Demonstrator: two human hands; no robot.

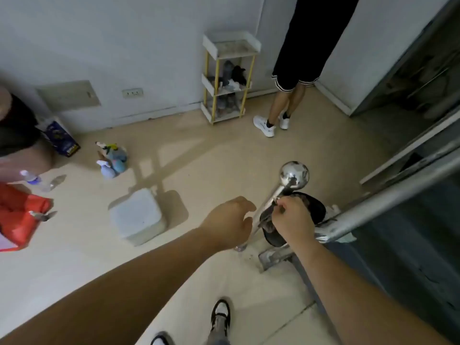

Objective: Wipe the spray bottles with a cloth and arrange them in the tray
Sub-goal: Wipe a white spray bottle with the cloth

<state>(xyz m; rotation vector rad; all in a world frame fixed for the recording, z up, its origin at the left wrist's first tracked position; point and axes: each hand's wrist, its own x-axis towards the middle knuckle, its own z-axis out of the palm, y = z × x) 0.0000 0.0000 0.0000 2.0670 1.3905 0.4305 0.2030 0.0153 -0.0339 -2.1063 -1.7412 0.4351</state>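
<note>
My right hand (291, 221) grips a dark grey cloth (266, 221) that hangs at a shiny metal post topped by a chrome ball (295, 174). Just left of the post, my left hand (230, 220) hovers with relaxed, spread fingers and holds nothing. A small cluster of blue and pale bottles (113, 160) lies on the floor far to the left, well away from both hands; their type is hard to tell. On the floor between that cluster and my hands stands a white box-like container (137, 216).
A slanted metal railing (388, 192) runs to the right beside dark glass. Someone in black shorts and white shoes (293, 78) stands at the back by a small shelf rack (227, 78). A red bag (20, 220), a clear bottle (37, 180) and a blue box (62, 139) sit at the left.
</note>
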